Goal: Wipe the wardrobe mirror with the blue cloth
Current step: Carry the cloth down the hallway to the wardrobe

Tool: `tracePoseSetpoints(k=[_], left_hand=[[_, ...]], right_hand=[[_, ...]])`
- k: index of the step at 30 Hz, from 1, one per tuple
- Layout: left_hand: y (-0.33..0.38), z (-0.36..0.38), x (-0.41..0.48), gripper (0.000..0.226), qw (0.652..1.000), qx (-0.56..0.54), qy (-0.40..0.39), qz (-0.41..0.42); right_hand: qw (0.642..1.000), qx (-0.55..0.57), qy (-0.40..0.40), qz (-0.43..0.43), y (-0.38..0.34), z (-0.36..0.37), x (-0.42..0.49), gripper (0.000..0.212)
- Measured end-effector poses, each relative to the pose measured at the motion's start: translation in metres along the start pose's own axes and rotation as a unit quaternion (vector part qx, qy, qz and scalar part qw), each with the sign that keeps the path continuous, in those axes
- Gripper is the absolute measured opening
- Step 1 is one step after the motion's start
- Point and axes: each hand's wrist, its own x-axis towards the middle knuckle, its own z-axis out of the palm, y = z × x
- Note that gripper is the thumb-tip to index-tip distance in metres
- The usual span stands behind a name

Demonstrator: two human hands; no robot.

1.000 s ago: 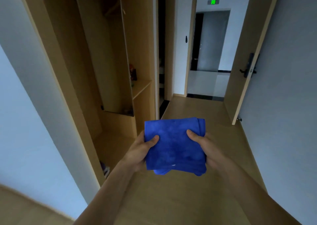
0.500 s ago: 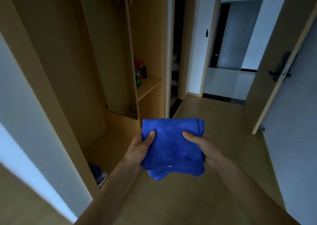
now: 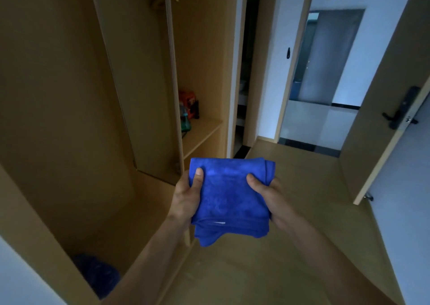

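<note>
The left forearm [image 3: 149, 258] and right forearm [image 3: 325, 256] reached forward side by side, wrists about level. The left grip [image 3: 186, 199] and right grip [image 3: 270, 196] each pinched one side of the folded blue cloth [image 3: 232, 202], thumbs pressed on top and the other digits hidden beneath.

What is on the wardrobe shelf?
On the shelf: an orange box, a slim dark item and a teal object. The upright panel hides whatever lies left of them.

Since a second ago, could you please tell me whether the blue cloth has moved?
Yes: the blue cloth has been carried forward, nearer the wardrobe shelf.
</note>
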Motion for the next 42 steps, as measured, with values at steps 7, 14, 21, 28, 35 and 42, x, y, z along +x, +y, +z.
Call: tracePoseSetpoints(k=[7, 14, 21, 28, 35, 42], left_hand=[[0.0, 0.005, 0.066, 0.028, 0.998, 0.048, 0.036, 0.007], [-0.004, 0.027, 0.123, 0.028, 0.991, 0.066, 0.12, -0.002], [0.004, 0.061, 0.16, 0.037, 0.98, 0.003, 0.197, -0.013], [0.006, 0.064, 0.198, 0.044, 0.972, 0.059, 0.228, -0.002], [0.007, 0.037, 0.245, 0.048, 0.97, 0.068, 0.233, 0.004], [0.021, 0.014, 0.285, 0.052, 0.983, -0.008, 0.184, -0.01]], right_hand=[[0.996, 0.053, -0.057, 0.05, 0.0, -0.003, 0.084, 0.007], [0.989, 0.031, -0.13, 0.067, -0.012, -0.012, 0.174, 0.016], [0.963, 0.069, -0.247, 0.08, -0.025, -0.021, 0.253, 0.025], [0.926, 0.106, -0.337, 0.134, -0.019, -0.009, 0.298, 0.047], [0.919, 0.103, -0.368, 0.099, -0.023, 0.024, 0.337, 0.026], [0.921, 0.069, -0.377, 0.068, -0.037, 0.066, 0.375, 0.037]])
